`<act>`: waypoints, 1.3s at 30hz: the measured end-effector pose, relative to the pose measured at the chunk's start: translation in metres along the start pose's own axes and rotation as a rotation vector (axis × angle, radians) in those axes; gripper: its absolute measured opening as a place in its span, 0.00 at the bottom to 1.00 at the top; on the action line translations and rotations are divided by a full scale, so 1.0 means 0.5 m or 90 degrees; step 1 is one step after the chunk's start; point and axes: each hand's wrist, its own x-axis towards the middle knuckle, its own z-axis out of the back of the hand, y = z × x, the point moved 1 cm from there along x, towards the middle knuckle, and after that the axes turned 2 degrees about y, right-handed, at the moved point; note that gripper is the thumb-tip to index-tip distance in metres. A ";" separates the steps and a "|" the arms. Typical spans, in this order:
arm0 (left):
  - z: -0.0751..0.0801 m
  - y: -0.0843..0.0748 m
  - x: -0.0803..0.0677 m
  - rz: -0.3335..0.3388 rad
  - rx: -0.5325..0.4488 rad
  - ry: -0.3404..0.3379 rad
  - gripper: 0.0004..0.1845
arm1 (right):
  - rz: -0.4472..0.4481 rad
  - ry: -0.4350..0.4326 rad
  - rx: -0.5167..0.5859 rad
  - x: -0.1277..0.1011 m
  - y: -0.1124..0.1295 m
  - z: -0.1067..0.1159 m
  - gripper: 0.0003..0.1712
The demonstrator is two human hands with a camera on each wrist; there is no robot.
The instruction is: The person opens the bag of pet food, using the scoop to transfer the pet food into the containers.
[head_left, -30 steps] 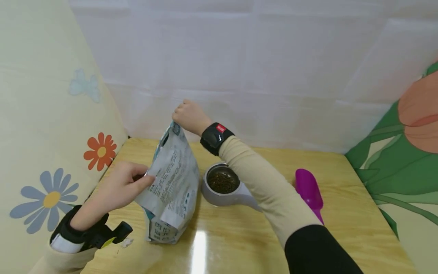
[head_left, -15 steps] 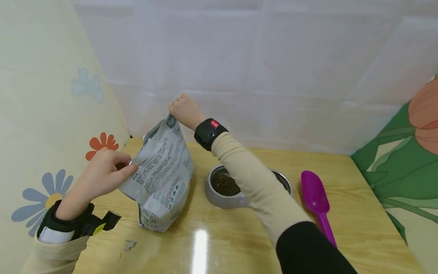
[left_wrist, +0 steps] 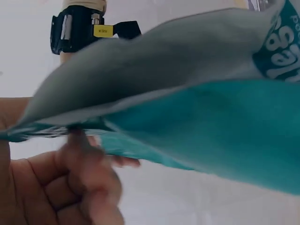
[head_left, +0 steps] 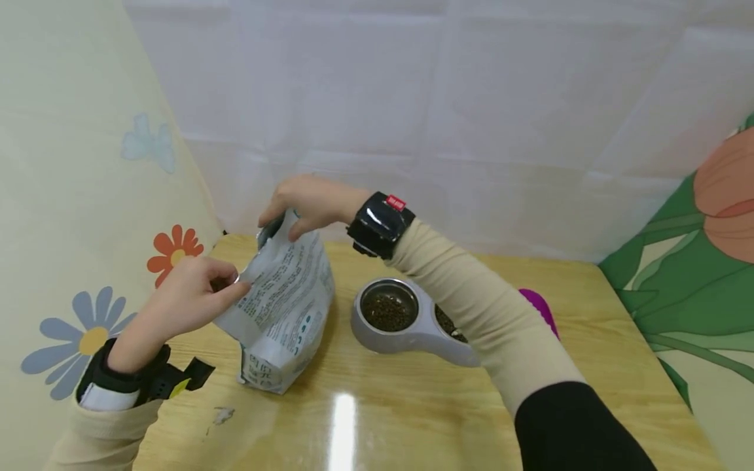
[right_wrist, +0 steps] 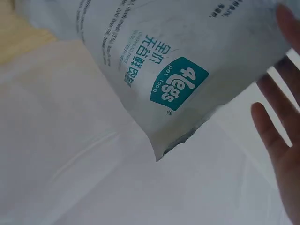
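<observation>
A grey and teal pet food bag (head_left: 294, 307) leans to the left on the table, its printed back towards me and its mouth at the top. My left hand (head_left: 191, 297) pinches the near left edge of the mouth between thumb and fingers. At the far part of the rim is my right hand (head_left: 312, 203), its thumb in front of the bag and its fingers reaching over the mouth. The right wrist view shows these fingers (right_wrist: 274, 124) spread and fairly straight around the edge, with the bag's torn top corner free. The bag's contents are hidden.
A grey double pet bowl (head_left: 412, 339) with brown kibble in both metal dishes stands right of the bag, partly under my right forearm. Behind that sleeve a purple scoop (head_left: 538, 306) shows only in part. White and flower-printed cloths (head_left: 88, 196) border the wooden table (head_left: 412, 418).
My right hand has let go of the bag's top corner and moved left along the rim, its fingers now spread. The bag and left hand have shifted left; the right forearm now covers most of the scoop.
</observation>
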 end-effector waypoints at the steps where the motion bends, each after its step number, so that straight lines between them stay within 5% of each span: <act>1: 0.000 -0.006 0.000 0.005 0.015 -0.005 0.17 | 0.006 0.004 -0.022 0.002 0.004 0.001 0.23; 8: -0.036 -0.068 0.005 0.070 0.208 -0.148 0.14 | 0.067 -0.066 -0.153 0.007 0.008 -0.013 0.12; 12: -0.057 -0.072 0.011 0.112 0.264 -0.202 0.15 | 0.097 -0.118 -0.167 0.004 0.003 -0.026 0.12; 18: -0.064 -0.063 0.015 0.121 0.264 -0.206 0.14 | 0.098 -0.119 -0.172 0.004 0.004 -0.035 0.10; 25: -0.064 -0.062 0.013 0.111 0.269 -0.201 0.14 | 0.098 -0.121 -0.254 0.010 0.013 -0.046 0.12; 32: -0.066 -0.059 0.014 0.098 0.274 -0.202 0.13 | 0.070 -0.135 -0.237 0.009 0.016 -0.060 0.08; 39: -0.063 -0.052 0.018 0.079 0.264 -0.237 0.11 | 0.035 -0.157 -0.247 -0.008 0.005 -0.057 0.14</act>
